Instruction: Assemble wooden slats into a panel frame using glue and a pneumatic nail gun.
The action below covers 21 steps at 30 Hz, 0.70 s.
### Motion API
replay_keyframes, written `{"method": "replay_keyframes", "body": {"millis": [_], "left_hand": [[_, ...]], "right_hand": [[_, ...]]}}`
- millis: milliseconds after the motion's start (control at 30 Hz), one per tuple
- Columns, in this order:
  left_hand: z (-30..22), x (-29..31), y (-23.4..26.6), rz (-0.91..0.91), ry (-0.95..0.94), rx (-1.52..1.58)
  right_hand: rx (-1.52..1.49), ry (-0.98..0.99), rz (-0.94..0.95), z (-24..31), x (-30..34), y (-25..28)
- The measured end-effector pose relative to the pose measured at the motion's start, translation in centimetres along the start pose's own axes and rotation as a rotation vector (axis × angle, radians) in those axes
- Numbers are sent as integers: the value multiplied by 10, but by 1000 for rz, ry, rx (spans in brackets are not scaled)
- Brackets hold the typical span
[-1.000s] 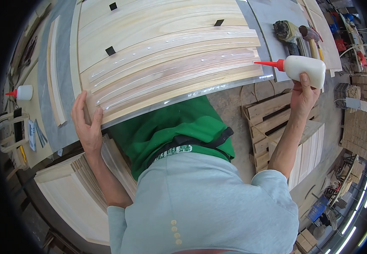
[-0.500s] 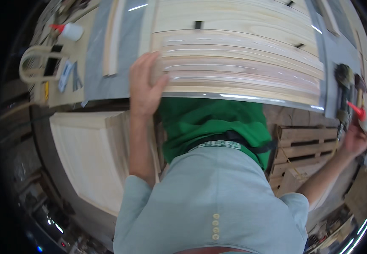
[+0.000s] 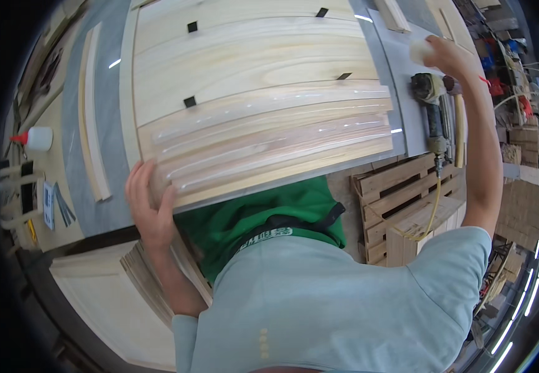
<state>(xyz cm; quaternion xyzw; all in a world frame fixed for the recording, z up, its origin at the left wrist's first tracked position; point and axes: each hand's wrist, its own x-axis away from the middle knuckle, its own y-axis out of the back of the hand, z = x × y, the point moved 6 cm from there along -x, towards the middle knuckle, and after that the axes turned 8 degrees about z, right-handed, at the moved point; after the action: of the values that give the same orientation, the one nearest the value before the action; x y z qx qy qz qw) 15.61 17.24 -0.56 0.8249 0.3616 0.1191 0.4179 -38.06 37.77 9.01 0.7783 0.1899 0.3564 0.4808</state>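
Bottle point(image 3: 420, 53) in right fingers point(image 3: 435, 45), contents indistinct

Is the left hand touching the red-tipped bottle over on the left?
Apart: the head view shows wooden strips lying between the left hand and bottle.

One head-worn fisheye looks steeply down from close above the wearer's pale blue short-sleeved cloth shirt point(image 3: 344, 286) toward a flat grey workbench point(image 3: 114, 105)

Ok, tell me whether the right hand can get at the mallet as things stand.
Probably not yet: the mallet lies close by with its handle in view, but the right hand is taken up with a white bottle, which would likely have to go down first.
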Motion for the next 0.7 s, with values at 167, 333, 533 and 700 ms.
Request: {"method": "replay_keyframes", "body": {"millis": [167, 333, 533, 700], "left_hand": [[-2, 2, 6, 21, 39, -46], [-5, -9, -8, 14, 12, 33], [-7, -11, 0, 41, 57, 40], [7, -28, -1, 0, 137, 144]], "right_hand": [[378, -94, 165, -42, -81, -53], [411, -68, 26, -77, -89, -70], [9, 140, -490, -33, -35, -61], [-699, 124, -359, 7, 36, -108]]}}
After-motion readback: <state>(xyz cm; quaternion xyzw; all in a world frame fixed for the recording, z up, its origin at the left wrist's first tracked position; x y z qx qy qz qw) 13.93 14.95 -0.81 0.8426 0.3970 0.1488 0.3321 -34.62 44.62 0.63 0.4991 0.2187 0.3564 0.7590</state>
